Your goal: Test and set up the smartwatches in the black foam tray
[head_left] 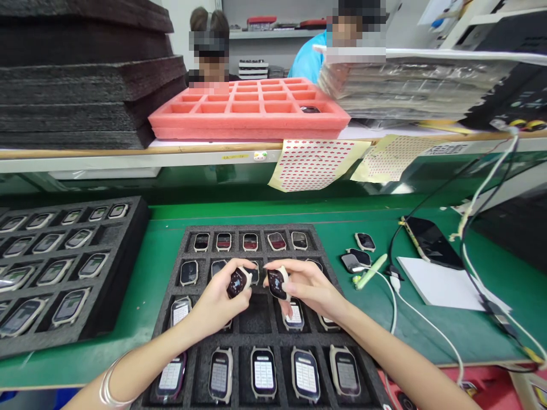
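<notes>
My left hand is closed around a smartwatch body with a lit dark screen and a pale case. Close beside it, my right hand grips a second smartwatch body, its screen also lit. Both are held above a black foam tray with rows of pockets. Strapless watches sit in most pockets; several in the front rows, such as one watch, show white lists on their screens. One pocket below my hands holds no watch. My hands and forearms hide parts of the middle rows.
Another watch tray stands at left. Right of the tray lie loose watches, a green pen-like tool, cables, white paper and a phone. The shelf bears a pink foam tray and stacked black foam. Two people sit beyond.
</notes>
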A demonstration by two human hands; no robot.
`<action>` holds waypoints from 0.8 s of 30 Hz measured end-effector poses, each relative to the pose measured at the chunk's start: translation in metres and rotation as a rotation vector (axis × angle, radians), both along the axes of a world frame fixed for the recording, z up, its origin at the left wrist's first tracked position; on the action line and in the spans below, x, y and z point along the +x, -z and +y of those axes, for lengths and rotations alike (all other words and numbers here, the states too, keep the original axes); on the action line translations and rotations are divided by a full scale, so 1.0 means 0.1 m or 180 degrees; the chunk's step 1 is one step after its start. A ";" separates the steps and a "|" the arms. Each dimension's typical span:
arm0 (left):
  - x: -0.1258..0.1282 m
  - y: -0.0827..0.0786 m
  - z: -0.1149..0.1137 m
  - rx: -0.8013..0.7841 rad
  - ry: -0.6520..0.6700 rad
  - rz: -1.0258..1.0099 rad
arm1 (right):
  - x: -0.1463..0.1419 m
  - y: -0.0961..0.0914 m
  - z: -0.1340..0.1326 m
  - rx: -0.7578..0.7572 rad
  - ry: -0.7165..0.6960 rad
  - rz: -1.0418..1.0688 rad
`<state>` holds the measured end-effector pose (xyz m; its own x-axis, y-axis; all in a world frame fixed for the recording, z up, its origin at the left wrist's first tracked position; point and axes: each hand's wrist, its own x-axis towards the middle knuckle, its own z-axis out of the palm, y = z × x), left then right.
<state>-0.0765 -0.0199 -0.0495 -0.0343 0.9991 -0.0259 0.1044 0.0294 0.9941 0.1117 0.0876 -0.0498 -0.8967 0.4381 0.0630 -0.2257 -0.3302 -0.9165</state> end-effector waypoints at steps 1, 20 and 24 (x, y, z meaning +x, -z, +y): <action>0.00 0.00 0.00 0.0000 0.0001 -0.0023 | 0.00 0.00 0.00 -0.0012 0.0014 0.0024; 0.03 0.05 0.06 -0.0288 -0.0079 -0.1256 | -0.03 0.01 0.01 -0.0255 0.0261 -0.0240; 0.02 0.00 0.07 -0.0493 -0.0125 -0.1475 | -0.02 0.02 -0.01 -0.0103 0.0510 -0.0360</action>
